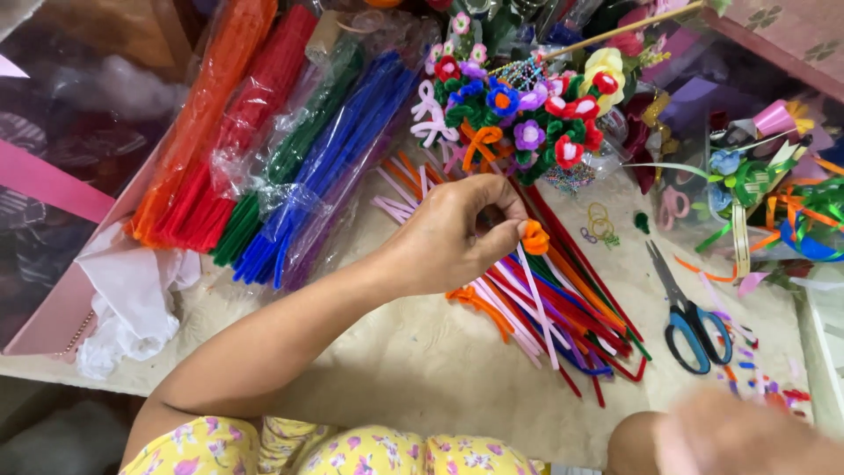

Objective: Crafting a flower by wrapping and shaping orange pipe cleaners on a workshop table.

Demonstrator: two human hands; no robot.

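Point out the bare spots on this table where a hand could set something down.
Bare tabletop lies below the loose pipe cleaners, beside the scissors. Crowded: the packaged bundles and flower bouquet at the back.

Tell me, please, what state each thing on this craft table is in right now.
left hand: pinching the orange pipe-cleaner piece.
right hand: blurred, grip unclear.
scissors: lying flat, blades shut.
bagged pipe cleaners: in clear sleeves.
loose pipe cleaners: piled untidily.
flower bouquet: assembled.
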